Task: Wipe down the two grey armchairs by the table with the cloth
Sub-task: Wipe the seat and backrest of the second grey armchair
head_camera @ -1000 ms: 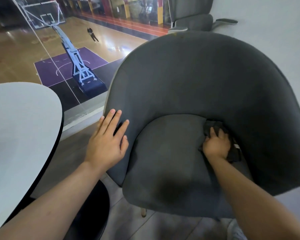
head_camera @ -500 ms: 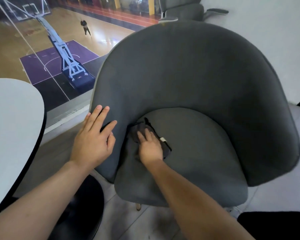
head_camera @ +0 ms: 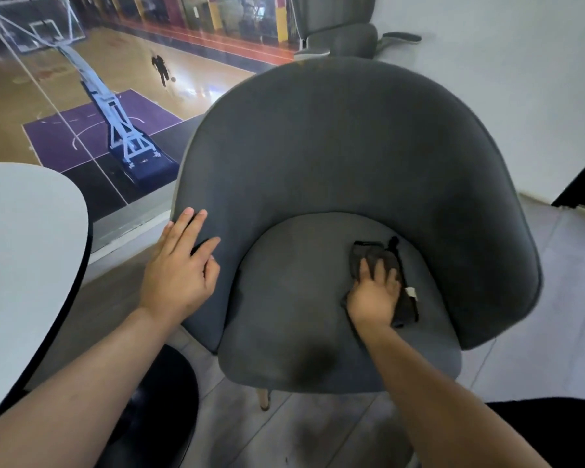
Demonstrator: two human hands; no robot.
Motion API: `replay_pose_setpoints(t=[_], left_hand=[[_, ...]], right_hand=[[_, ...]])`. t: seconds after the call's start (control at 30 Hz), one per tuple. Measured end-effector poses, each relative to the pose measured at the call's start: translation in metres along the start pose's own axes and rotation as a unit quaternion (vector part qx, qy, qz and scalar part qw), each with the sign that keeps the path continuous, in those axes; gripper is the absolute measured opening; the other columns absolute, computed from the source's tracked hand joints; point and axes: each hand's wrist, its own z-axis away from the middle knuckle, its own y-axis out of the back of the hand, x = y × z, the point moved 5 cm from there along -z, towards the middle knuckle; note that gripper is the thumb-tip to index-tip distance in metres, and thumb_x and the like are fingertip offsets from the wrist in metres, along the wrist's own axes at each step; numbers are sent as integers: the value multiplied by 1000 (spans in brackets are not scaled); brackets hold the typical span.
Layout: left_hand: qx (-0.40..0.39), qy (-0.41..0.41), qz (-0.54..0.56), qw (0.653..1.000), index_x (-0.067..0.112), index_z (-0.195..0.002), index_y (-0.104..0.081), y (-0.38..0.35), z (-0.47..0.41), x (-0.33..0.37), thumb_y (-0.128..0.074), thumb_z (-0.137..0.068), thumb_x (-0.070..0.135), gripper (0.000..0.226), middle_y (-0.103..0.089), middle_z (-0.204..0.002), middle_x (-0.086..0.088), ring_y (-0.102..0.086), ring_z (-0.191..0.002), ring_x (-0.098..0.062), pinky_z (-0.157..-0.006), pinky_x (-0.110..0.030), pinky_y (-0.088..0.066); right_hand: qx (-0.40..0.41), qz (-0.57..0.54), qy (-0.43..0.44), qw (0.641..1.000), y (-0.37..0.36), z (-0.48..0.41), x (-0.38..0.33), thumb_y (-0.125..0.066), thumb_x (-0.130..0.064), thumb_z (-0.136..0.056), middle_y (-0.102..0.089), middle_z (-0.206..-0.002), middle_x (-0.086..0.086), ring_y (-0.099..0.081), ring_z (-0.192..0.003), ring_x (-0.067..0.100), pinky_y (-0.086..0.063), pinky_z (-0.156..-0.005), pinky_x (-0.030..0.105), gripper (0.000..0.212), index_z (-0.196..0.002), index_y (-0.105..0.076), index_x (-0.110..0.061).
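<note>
A grey armchair (head_camera: 345,157) with a curved back fills the middle of the view. On the right half of its seat cushion lies a dark cloth (head_camera: 404,300), pressed flat under my right hand (head_camera: 374,295). My left hand (head_camera: 179,275) rests palm down on the chair's left arm edge, fingers spread. The cloth sticks out beyond my right fingers and to the right, with a small white tag showing. A second grey chair (head_camera: 343,38) shows partly behind the armchair's back.
A white round table (head_camera: 24,251) with a black rim is at the left, its black base (head_camera: 152,410) on the floor below. A glass wall at the left overlooks a basketball court. A white wall stands at the right, grey floor under the chair.
My right hand has swept the cloth from the seat's right to its left side and back to the right. My left hand has stayed on the chair's left arm.
</note>
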Motion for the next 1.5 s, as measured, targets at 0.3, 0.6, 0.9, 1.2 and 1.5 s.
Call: replay_pose_setpoints(t=[0.3,0.6,0.9,1.2,1.5], left_hand=[[-1,-9,-5,1000,6,-116,-74,0,1,-1,-44,-93,14,39,-45,-156,-15,-34,-150,-32,-121,-53,-29],[2,-12,2,1000,5,-117,-74,0,2,-3,-43,-93,14,40,-45,-156,-15,-33,-150,-33,-120,-55,-29],[2,1,11,1000,7,-117,-74,1,1,-3,-44,-93,16,40,-47,-154,-14,-35,-149,-32,-121,-54,-29],[-1,-13,18,1000,4,-117,-73,-1,1,-5,-45,-93,14,39,-47,-153,-17,-36,-148,-35,-120,-56,-29],[11,-33,19,999,1,-115,-73,-3,3,-8,-42,-97,16,39,-47,-154,-18,-37,-147,-37,-117,-58,-31]], right_hand=[[-140,-5,224,964,-60,141,-193,-33,-23,-100,2,-165,9,5,-149,41,3,-120,51,56,-155,-23,-24],[-50,-35,151,987,-3,59,-12,-32,-39,-98,-22,-162,5,-20,-149,29,-18,-120,40,54,-152,-31,-34],[20,-33,-30,999,25,57,67,-33,-52,-97,-22,-162,7,-14,-147,40,-11,-119,51,54,-148,-40,-35],[-48,-43,187,980,-40,166,-126,-49,-33,-78,-37,-155,9,-35,-139,44,-28,-113,57,57,-134,-58,-31],[-31,-9,336,941,-68,182,-153,-41,-29,-95,-16,-163,8,-26,-143,44,-17,-118,53,51,-146,-41,-29]])
